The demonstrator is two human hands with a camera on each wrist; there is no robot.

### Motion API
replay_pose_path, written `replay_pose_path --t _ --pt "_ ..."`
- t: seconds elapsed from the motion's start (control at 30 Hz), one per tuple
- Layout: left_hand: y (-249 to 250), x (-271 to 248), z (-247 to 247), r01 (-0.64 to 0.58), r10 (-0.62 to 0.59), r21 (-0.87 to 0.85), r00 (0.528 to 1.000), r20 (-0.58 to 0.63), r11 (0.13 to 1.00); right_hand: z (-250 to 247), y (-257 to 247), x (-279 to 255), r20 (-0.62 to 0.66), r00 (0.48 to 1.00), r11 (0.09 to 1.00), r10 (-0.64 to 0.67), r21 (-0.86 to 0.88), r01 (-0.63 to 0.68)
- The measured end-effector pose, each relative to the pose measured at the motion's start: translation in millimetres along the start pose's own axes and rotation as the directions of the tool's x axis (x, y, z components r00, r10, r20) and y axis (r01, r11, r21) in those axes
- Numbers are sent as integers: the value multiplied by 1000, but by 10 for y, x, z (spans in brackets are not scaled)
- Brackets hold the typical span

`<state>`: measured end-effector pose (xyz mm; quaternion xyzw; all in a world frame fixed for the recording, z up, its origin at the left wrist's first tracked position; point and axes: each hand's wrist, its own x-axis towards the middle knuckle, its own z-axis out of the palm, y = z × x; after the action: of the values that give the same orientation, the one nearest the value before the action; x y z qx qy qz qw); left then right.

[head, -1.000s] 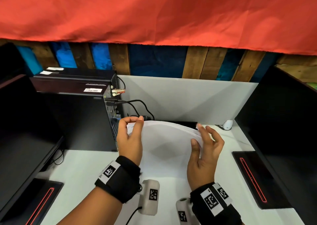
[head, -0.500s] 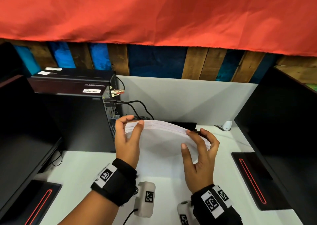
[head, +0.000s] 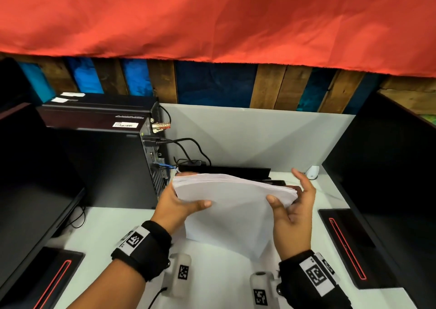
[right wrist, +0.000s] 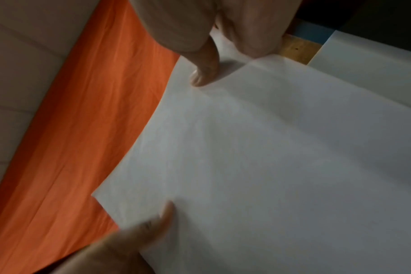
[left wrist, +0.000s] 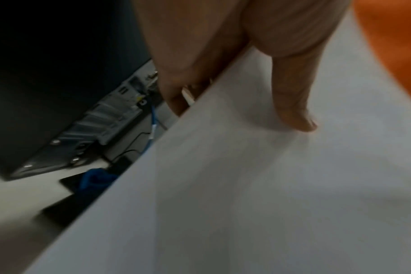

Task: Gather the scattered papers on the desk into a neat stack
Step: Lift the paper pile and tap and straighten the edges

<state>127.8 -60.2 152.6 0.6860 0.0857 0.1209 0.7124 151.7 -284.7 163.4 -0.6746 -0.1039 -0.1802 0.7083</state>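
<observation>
A thick stack of white paper sheets [head: 226, 197] is held upright above the white surface [head: 99, 235], beside a black computer tower [head: 94, 162]. The left hand [head: 175, 205] pinches its left edge; the right hand [head: 292, 212] pinches the right corner, outer fingers spread.

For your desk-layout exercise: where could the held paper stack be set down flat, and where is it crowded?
Bare white desk lies between the computer tower and the left hand, and right of the right hand, before the black pad. The cables crowd the back.

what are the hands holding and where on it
A stack of white paper sheets: left hand grips its left edge, right hand pinches the right corner.
</observation>
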Motion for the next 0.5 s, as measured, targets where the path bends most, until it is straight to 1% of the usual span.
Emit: replay_pose_path --t 0.07,0.1,0.17,0.2,0.23,0.27,0.3,0.37,0.4,0.47,0.5 --pt "-116 -2 -38 87 -88 31 996 27 996 -78 43 25 31 993 989 117 84 -119" --pt "-158 -5 -34 108 -109 22 994 14 994 -109 79 47 69 982 981 178 69 -183" --pt "-173 -7 24 124 -124 -41 992 -3 991 -147 160 75 162 934 946 318 12 -324" --pt "-158 -8 76 123 -124 -72 992 -2 990 -142 194 75 187 905 922 382 -14 -386" --pt "-141 -5 135 120 -121 -94 993 -13 988 -128 223 73 187 888 906 420 -30 -422" --pt "-126 2 191 115 -120 -101 992 -50 988 -99 244 75 153 886 898 437 -32 -438" --pt "-110 11 239 101 -111 -99 988 -107 990 -50 248 70 108 898 904 426 -18 -427" --pt "-63 9 348 45 -59 -67 973 -224 997 61 194 59 1 923 923 385 -16 -384" --pt "-35 -4 396 8 -19 -46 966 -258 999 110 155 43 -37 937 937 348 -26 -349" --pt "33 -67 458 -62 50 -36 960 -277 997 161 84 -29 -61 960 961 273 -23 -275" --pt "52 -103 462 -78 60 -56 959 -278 995 173 60 -78 -61 964 966 257 -14 -259"
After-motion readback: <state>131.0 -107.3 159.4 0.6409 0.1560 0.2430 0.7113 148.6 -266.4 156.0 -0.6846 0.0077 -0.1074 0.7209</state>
